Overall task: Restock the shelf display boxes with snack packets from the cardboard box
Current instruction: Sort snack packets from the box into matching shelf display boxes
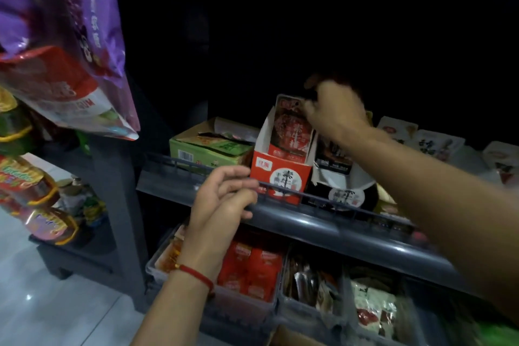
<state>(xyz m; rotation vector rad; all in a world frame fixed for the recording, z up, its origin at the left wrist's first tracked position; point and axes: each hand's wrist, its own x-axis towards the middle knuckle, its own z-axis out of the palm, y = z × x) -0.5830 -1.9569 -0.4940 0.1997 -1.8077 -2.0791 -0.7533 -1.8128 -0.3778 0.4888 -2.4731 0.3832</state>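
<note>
Packets (292, 128) stand upright in the red display box (278, 177) on the shelf (323, 222). Right hand (334, 112) pinches their tops — best to press them back gently, keeping them straight. Left hand (224, 196) hangs loosely curled, holding nothing — it could steady the box.

A dark shelf (295, 222) carries green (207, 153), red (278, 177) and black display boxes (342, 191) side by side.

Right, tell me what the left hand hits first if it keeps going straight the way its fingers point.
Most likely the red display box. The left hand hovers at the shelf's front rail, fingers loosely curled and pointing right toward the box's lower left corner. Depth is unclear, so it might graze the rail first.
</note>
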